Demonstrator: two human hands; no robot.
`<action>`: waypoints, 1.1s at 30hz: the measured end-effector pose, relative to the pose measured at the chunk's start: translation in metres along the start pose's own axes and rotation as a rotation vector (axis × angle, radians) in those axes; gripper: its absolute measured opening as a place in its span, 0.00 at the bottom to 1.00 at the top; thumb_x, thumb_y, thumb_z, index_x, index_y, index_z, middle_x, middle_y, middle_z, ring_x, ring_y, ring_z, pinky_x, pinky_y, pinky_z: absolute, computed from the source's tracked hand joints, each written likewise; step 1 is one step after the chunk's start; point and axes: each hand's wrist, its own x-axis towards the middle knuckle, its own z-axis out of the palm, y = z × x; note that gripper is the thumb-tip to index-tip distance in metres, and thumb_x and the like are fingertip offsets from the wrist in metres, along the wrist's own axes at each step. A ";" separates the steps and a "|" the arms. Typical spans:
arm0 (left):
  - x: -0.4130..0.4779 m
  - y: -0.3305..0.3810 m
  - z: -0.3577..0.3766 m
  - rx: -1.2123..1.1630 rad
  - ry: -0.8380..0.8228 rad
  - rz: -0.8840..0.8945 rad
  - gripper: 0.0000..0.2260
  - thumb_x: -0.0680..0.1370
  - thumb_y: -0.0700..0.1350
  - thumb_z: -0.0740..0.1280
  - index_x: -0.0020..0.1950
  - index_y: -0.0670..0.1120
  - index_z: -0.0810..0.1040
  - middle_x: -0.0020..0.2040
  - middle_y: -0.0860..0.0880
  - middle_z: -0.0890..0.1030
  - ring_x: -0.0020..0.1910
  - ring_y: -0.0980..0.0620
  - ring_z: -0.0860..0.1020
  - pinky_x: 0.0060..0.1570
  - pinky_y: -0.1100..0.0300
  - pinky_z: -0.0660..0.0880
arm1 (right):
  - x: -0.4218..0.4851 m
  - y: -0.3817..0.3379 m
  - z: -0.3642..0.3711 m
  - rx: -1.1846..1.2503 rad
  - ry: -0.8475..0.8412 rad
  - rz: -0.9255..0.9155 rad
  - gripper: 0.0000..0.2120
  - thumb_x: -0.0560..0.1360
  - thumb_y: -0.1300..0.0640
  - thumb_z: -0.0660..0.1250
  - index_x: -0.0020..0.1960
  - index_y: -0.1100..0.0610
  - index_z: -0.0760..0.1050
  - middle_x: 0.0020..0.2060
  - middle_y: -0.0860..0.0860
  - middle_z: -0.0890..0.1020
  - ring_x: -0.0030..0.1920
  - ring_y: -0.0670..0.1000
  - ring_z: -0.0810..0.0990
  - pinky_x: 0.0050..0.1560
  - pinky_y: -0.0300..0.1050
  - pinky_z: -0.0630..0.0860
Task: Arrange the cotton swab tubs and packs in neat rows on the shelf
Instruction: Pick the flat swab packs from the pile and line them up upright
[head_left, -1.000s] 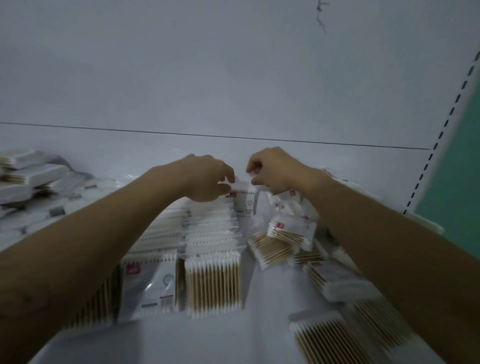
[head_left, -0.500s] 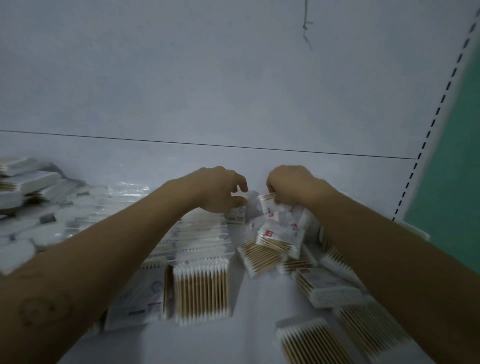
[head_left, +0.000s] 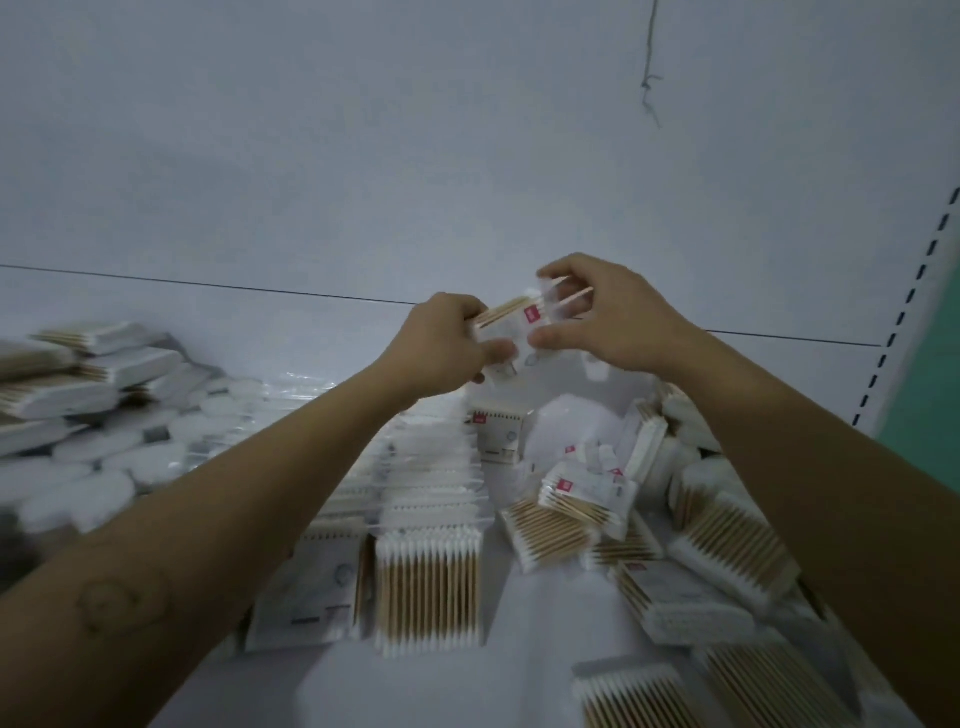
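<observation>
Both hands hold one clear pack of wooden cotton swabs (head_left: 519, 322) with a red label, raised above the shelf (head_left: 535, 654). My left hand (head_left: 447, 343) grips its left end, and my right hand (head_left: 608, 322) pinches its right end between thumb and fingers. Below the hands, a neat row of swab packs (head_left: 426, 519) runs from the front towards the back wall. Beside that row on the right, loose swab packs (head_left: 587, 499) lie in a jumble.
On the left sit stacked swab packs (head_left: 67, 374) and bags of white cotton pads (head_left: 104, 462). More packs (head_left: 639, 696) lie at the front right. The white back wall (head_left: 363, 156) closes the shelf, and a slotted upright (head_left: 904, 312) stands at the right.
Both hands have risen from the pile at the back of the shelf, lifting one swab pack up between them. The camera has tilted slightly.
</observation>
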 end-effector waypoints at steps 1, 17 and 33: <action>-0.001 -0.002 -0.003 -0.071 0.013 -0.029 0.09 0.74 0.47 0.74 0.51 0.45 0.79 0.45 0.49 0.83 0.37 0.52 0.83 0.40 0.56 0.82 | 0.000 0.003 0.003 0.047 -0.022 0.034 0.22 0.68 0.52 0.78 0.59 0.50 0.75 0.48 0.46 0.80 0.43 0.46 0.81 0.44 0.39 0.79; -0.014 -0.024 -0.008 0.674 -0.422 -0.086 0.21 0.80 0.55 0.63 0.72 0.50 0.70 0.69 0.49 0.74 0.64 0.48 0.74 0.66 0.54 0.69 | 0.011 0.023 0.074 -0.368 -0.317 0.080 0.10 0.71 0.58 0.75 0.51 0.55 0.80 0.46 0.49 0.78 0.46 0.49 0.77 0.43 0.39 0.70; -0.007 -0.016 -0.005 0.666 -0.384 -0.008 0.21 0.78 0.55 0.67 0.69 0.50 0.73 0.66 0.50 0.76 0.62 0.49 0.75 0.63 0.52 0.72 | 0.009 0.022 0.082 -0.607 -0.347 0.042 0.16 0.73 0.46 0.72 0.56 0.53 0.79 0.51 0.50 0.78 0.50 0.52 0.77 0.48 0.46 0.74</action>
